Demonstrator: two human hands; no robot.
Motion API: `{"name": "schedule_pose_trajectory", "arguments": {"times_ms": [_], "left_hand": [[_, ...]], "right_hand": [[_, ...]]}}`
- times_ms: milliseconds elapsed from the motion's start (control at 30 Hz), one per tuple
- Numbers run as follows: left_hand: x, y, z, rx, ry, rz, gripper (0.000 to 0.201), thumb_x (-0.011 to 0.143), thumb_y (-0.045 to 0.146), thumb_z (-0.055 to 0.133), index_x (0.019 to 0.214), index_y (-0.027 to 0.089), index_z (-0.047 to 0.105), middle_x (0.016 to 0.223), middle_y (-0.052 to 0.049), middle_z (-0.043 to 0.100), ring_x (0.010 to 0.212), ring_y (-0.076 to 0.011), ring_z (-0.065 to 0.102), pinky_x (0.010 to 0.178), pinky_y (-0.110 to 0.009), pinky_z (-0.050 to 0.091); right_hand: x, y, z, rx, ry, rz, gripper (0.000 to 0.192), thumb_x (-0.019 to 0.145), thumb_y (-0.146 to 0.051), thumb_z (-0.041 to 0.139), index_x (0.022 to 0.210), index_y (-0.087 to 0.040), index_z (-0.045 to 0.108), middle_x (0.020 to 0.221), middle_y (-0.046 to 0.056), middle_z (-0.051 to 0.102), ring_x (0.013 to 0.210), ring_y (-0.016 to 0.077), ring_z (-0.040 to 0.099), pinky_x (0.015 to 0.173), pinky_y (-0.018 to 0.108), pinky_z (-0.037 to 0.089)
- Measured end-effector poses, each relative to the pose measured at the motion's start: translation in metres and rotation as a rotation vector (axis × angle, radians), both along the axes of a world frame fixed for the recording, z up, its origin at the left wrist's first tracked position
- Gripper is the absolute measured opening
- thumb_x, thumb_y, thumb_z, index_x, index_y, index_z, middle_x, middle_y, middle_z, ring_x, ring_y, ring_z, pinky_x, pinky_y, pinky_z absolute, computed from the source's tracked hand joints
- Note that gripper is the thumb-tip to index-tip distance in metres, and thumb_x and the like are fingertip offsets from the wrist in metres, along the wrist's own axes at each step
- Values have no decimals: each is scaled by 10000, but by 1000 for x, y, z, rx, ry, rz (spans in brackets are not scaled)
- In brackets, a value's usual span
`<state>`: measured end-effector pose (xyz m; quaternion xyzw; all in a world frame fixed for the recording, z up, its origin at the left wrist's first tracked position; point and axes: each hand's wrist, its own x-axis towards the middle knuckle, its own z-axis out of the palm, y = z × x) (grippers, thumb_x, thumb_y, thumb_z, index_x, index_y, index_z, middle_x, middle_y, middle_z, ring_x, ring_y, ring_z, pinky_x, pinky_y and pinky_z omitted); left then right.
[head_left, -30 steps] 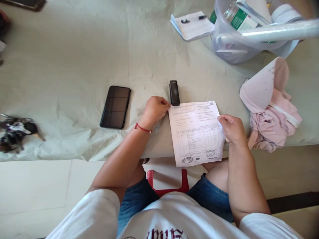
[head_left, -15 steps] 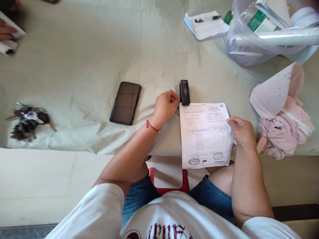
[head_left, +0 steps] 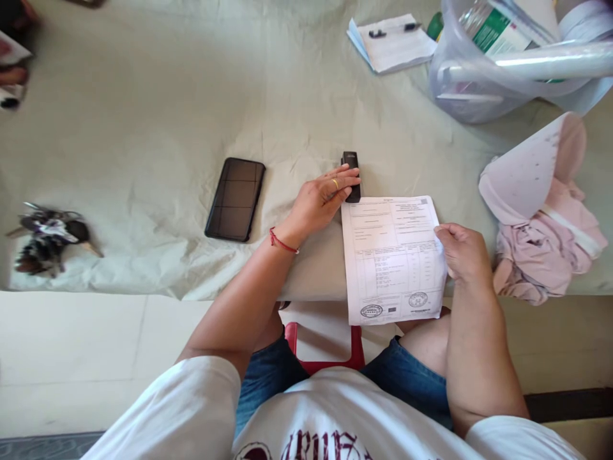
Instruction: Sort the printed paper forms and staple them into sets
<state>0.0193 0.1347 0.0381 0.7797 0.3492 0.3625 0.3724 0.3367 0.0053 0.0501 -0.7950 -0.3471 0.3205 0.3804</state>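
From the head camera, your left hand [head_left: 320, 199] lies with fingers stretched out loosely over the near end of the black stapler [head_left: 351, 174], the fingertips touching it but not closed around it. The stapler rests on the bench [head_left: 143, 115], which is covered in a pale, creased cloth, and its near end meets the top left corner of the printed sheet [head_left: 391, 259].

Your right hand [head_left: 460, 252] pinches the right edge of that sheet, thumb on top and fingers curled beneath. The sheet lies flat with its upper part on the bench and its lower part, bearing two round stamps, hanging past the bench edge above your knees.

To the left of your left hand, near but apart, a dark phone [head_left: 235, 199] lies face up. Further left, close to the bench edge, sits a bunch of keys [head_left: 48, 237]. At the far left corner another person's hand [head_left: 12, 75] shows partly, blurred, with something white in it.

On your right, a heap of pink cloth [head_left: 546, 249] lies with a curled white paper [head_left: 522, 169] on top. Behind it stands a clear plastic tub [head_left: 460, 83] holding a bottle and rolled items. Just left of the tub lies a notepad [head_left: 390, 45] with a pen [head_left: 393, 29] across it.
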Motion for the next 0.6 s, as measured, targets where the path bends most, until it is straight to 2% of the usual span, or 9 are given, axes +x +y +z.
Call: {"name": "schedule_pose_trajectory", "arguments": {"times_ms": [133, 333, 600], "left_hand": [[-2, 2, 0, -45, -20, -1, 351, 1092, 317, 568, 1341, 232, 799, 1527, -85, 740, 1588, -290, 551, 1361, -556, 402], [0, 3, -3, 18, 59, -1, 352, 1051, 213, 586, 1319, 217, 816, 1495, -80, 761, 1553, -278, 593, 1341, -559, 437], [1, 1, -7, 37, 99, 13, 359, 1058, 203, 579, 1329, 241, 813, 1511, -53, 751, 1560, -258, 585, 1328, -545, 461]], "right_hand": [[0, -1, -1, 13, -15, 24, 204, 753, -432, 777, 763, -229, 764, 678, -9, 699, 616, 167, 576, 569, 286, 427], [1, 0, -2, 9, -2, 14, 224, 726, -455, 772, 750, -232, 760, 663, -6, 682, 603, 171, 564, 555, 292, 421], [3, 0, -3, 20, 9, 41, 219, 744, -449, 777, 759, -230, 762, 685, -4, 707, 618, 166, 575, 569, 284, 427]]}}
